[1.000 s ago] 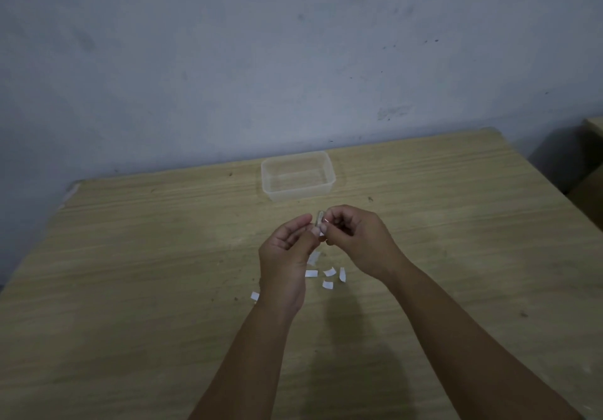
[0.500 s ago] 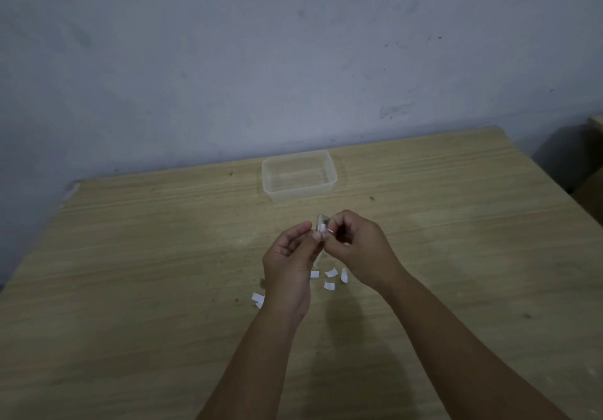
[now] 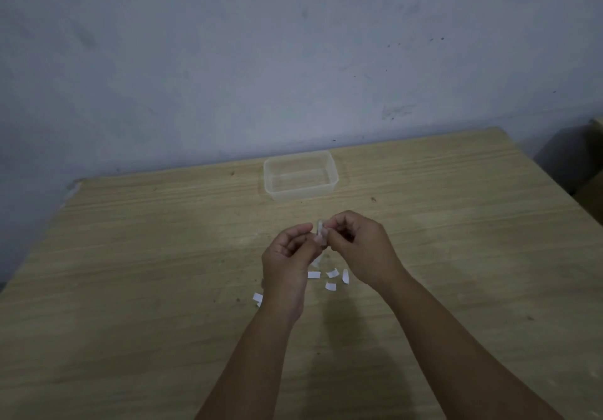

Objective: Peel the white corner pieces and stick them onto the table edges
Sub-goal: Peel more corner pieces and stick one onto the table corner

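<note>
Above the middle of the wooden table point(image 3: 130, 272), my left hand point(image 3: 287, 263) and my right hand point(image 3: 359, 243) meet fingertip to fingertip. Both pinch one small pale corner piece point(image 3: 320, 231) held upright between them. On the table below the hands lie several small white paper scraps point(image 3: 331, 281), and one more scrap point(image 3: 257, 298) lies left of my left wrist. The table's far left corner point(image 3: 73, 188) shows something pale on it, too small to make out.
A clear plastic container point(image 3: 301, 175) stands with nothing visible inside, near the table's far edge by the grey wall. Beyond the right table edge, part of another wooden piece of furniture point(image 3: 592, 191) shows.
Both hands stay together on the corner piece with only small finger shifts. The view has drifted slightly.
</note>
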